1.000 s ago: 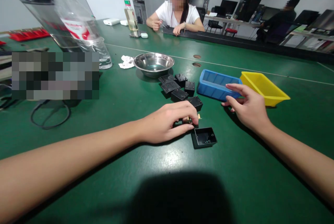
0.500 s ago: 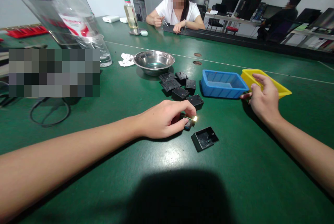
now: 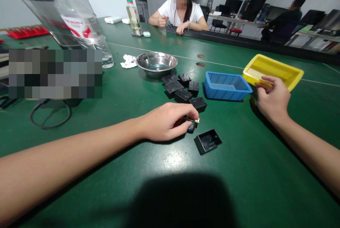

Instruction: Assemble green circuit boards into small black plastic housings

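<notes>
My left hand (image 3: 172,121) pinches a small circuit board with a shiny metal end (image 3: 196,120) between thumb and fingers, just above the green table. Close by on the right lies an open black case (image 3: 208,141), its hollow side up. Behind my left hand are several black cases (image 3: 182,95) in a loose group. My right hand (image 3: 275,98) grips the near wall of a yellow tray (image 3: 287,70), which is tilted up with its inside facing me. A blue tray (image 3: 228,86) stands to the left of it.
Beyond the black cases are a steel bowl (image 3: 156,64) and crumpled tissue (image 3: 129,61). Large bottles (image 3: 85,26) and a cable (image 3: 50,127) are at left. A person (image 3: 182,12) sits across the table, another person (image 3: 285,19) farther back.
The yellow tray has been lifted and tilted, and my right hand has moved slightly right and closed on it. My left hand has barely moved.
</notes>
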{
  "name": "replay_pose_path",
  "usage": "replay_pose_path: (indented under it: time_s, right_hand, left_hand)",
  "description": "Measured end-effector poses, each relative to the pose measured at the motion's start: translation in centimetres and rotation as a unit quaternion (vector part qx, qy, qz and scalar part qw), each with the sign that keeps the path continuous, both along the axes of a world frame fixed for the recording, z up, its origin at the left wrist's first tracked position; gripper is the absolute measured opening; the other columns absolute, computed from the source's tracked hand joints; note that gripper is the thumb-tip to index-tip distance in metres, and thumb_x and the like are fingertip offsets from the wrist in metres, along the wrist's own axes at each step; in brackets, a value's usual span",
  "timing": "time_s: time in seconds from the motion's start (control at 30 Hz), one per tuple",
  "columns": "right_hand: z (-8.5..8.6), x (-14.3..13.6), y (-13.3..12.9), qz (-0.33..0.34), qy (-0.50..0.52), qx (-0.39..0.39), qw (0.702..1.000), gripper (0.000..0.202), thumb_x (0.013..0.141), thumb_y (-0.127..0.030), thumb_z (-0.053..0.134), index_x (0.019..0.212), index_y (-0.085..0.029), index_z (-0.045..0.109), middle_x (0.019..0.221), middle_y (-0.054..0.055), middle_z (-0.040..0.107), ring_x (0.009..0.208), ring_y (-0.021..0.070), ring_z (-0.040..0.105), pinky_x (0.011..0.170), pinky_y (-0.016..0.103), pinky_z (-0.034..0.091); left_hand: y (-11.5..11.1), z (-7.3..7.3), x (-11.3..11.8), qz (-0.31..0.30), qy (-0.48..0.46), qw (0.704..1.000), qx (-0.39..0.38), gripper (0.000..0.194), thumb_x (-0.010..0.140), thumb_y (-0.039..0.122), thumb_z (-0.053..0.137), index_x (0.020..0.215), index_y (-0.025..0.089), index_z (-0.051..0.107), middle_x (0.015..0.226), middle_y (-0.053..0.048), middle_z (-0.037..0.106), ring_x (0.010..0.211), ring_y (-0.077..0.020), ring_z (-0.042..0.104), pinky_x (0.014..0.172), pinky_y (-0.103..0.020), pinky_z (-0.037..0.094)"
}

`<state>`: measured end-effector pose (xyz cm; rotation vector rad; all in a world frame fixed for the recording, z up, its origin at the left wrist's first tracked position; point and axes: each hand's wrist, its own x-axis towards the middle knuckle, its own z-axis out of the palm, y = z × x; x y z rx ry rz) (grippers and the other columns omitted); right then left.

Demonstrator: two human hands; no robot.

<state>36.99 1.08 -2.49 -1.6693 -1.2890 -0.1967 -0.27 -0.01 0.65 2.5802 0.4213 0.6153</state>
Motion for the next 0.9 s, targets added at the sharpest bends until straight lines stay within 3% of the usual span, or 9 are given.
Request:
replay_pose_path:
  time_s: [0.17, 0.27, 0.33, 0.47, 0.67, 0.8, 0.9]
  right_hand:
    - [0.6, -1.4, -0.8, 0.070, -0.080, 0.144, 0.984, 0.036, 0.078, -0.017, 0.055, 0.113, -0.016, 0.065, 0.114, 0.014, 0.073, 0.103, 0.0278, 0.077, 0.089, 0.044, 0.063]
    - [1.0, -2.8, -2.0, 0.140, -0.165, 0.177, 0.960, 0.033, 0.081, -0.017, 0.059, 0.114, -0.019, 0.066, 0.116, 0.013, 0.072, 0.112, 0.0305, 0.071, 0.089, 0.048, 0.063]
    - [1.4, -3.9, -2.9, 0.174, -0.225, 0.167, 0.944, 0.033, 0.081, -0.013, 0.062, 0.114, -0.020, 0.066, 0.118, 0.014, 0.073, 0.114, 0.0314, 0.070, 0.099, 0.052, 0.058]
    - [2.0, -6.0, -4.7, 0.241, -0.291, 0.141, 0.915, 0.039, 0.082, -0.015, 0.063, 0.119, -0.026, 0.063, 0.122, 0.011, 0.072, 0.112, 0.0318, 0.071, 0.099, 0.054, 0.058]
    - [2.3, -7.9, -6.3, 0.366, -0.331, 0.118, 0.862, 0.052, 0.085, -0.005, 0.057, 0.132, -0.024, 0.060, 0.136, 0.014, 0.066, 0.119, 0.0289, 0.069, 0.100, 0.047, 0.060]
    - [1.9, -8.5, -6.8, 0.398, -0.368, 0.094, 0.835, 0.050, 0.085, -0.004, 0.056, 0.132, -0.020, 0.061, 0.135, 0.017, 0.065, 0.117, 0.0279, 0.070, 0.091, 0.041, 0.064]
    - [1.7, -8.9, -7.0, 0.405, -0.380, 0.083, 0.827, 0.049, 0.085, -0.005, 0.055, 0.131, -0.020, 0.063, 0.134, 0.017, 0.066, 0.115, 0.0270, 0.072, 0.088, 0.039, 0.065]
  left_hand:
    - [0.0, 0.1, 0.0, -0.003, 0.004, 1.000, 0.001, 0.019, 0.094, 0.016, 0.052, 0.108, 0.015, 0.065, 0.093, -0.004, 0.074, 0.077, -0.0115, 0.066, 0.071, -0.021, 0.049]
    - [0.0, 0.0, 0.0, -0.006, 0.009, 1.000, 0.006, 0.020, 0.095, 0.017, 0.052, 0.109, 0.016, 0.065, 0.097, -0.005, 0.074, 0.081, -0.0124, 0.068, 0.075, -0.022, 0.051]
    - [0.1, -0.1, 0.0, -0.012, 0.007, 1.000, 0.019, 0.020, 0.095, 0.017, 0.051, 0.109, 0.016, 0.065, 0.100, -0.006, 0.073, 0.085, -0.0135, 0.069, 0.078, -0.023, 0.053]
    - [0.1, -0.1, -0.1, -0.021, -0.021, 0.995, 0.091, 0.021, 0.097, 0.018, 0.050, 0.113, 0.016, 0.063, 0.119, -0.013, 0.070, 0.108, -0.0179, 0.068, 0.090, -0.028, 0.056]
    - [-0.5, 0.4, 0.2, 0.026, -0.053, 0.952, 0.301, 0.027, 0.095, 0.023, 0.056, 0.122, 0.019, 0.061, 0.139, -0.016, 0.065, 0.118, -0.0248, 0.065, 0.097, -0.039, 0.054]
    - [-1.5, 0.9, 0.8, 0.074, -0.008, 0.924, 0.376, 0.036, 0.098, 0.028, 0.054, 0.132, 0.017, 0.058, 0.145, -0.016, 0.061, 0.127, -0.0279, 0.060, 0.103, -0.042, 0.047]
    - [-2.0, 1.0, 1.2, 0.109, 0.039, 0.913, 0.391, 0.034, 0.100, 0.032, 0.052, 0.127, 0.014, 0.061, 0.142, -0.018, 0.063, 0.125, -0.0297, 0.061, 0.103, -0.043, 0.044]
